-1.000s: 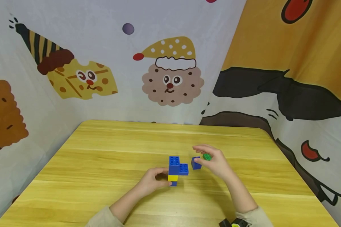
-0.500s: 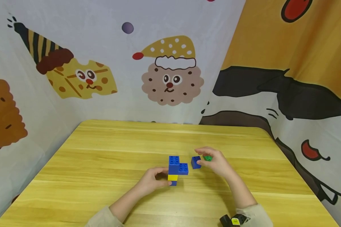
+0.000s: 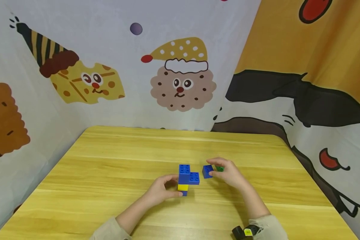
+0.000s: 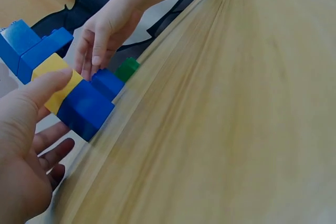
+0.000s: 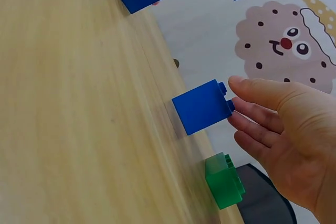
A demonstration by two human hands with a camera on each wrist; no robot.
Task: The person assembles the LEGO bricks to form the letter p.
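Well, left hand (image 3: 159, 192) pinches studded tower (image 3: 184, 176); right hand (image 3: 230, 174) gapes, empty, beside smooth blue cuboid (image 3: 207, 172).

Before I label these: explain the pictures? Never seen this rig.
No robot, just a person's bare left hand and right hand. The head picture looks forward and down from the person's head; each wrist picture looks at that hand's work. On the yellow wood-grain table are a blue-and-yellow plastic brick tower, a loose blue plastic brick and a green plastic brick. The left hand grips the tower; the right hand is at the loose blue brick, contact unclear.
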